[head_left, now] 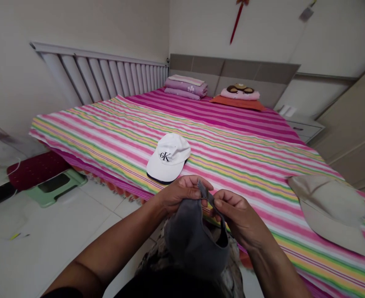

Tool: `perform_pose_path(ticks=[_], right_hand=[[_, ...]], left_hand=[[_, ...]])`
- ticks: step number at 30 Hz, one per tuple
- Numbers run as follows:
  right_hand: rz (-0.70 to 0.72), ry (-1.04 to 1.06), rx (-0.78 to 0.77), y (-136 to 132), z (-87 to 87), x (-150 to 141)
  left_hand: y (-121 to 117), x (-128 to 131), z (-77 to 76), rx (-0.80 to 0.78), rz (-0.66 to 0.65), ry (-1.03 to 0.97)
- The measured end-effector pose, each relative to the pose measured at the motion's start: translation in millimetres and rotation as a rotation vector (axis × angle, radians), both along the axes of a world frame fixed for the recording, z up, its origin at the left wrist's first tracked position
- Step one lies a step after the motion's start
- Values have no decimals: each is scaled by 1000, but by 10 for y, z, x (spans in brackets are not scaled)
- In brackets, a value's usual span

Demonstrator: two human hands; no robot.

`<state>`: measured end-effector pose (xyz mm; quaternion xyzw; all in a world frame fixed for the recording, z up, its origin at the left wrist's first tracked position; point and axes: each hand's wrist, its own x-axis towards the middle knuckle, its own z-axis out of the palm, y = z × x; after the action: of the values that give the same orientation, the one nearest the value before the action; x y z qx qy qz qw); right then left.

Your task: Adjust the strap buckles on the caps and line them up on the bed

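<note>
A dark grey cap [195,244] hangs from both hands above my lap, its back opening and strap facing up. My left hand [185,191] pinches the strap near its buckle. On the other side, the fingers of my right hand [234,211] are closed on the strap [212,200]. Just beyond my hands, a white cap [169,157] with a black "CK" logo lies on the bed, brim toward me. A beige cap [333,211] rests on the bed at the right.
The striped bedspread [108,136] covers the bed in front of me. Folded purple bedding [185,87] and a pink and orange stack [240,99] sit by the headboard [232,74]. A green stool [56,186] stands on the floor at left; a nightstand [303,126] is at back right.
</note>
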<state>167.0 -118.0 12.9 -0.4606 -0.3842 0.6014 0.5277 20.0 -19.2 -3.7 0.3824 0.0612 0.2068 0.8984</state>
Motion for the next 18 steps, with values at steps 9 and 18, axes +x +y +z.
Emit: perform_pose_path(ticks=[9, 18], right_hand=[[-8, -95, 9, 24, 73, -27], [21, -171, 33, 27, 94, -67]], left_hand=[[3, -17, -8, 35, -93, -31], [-21, -13, -8, 68, -156, 29]])
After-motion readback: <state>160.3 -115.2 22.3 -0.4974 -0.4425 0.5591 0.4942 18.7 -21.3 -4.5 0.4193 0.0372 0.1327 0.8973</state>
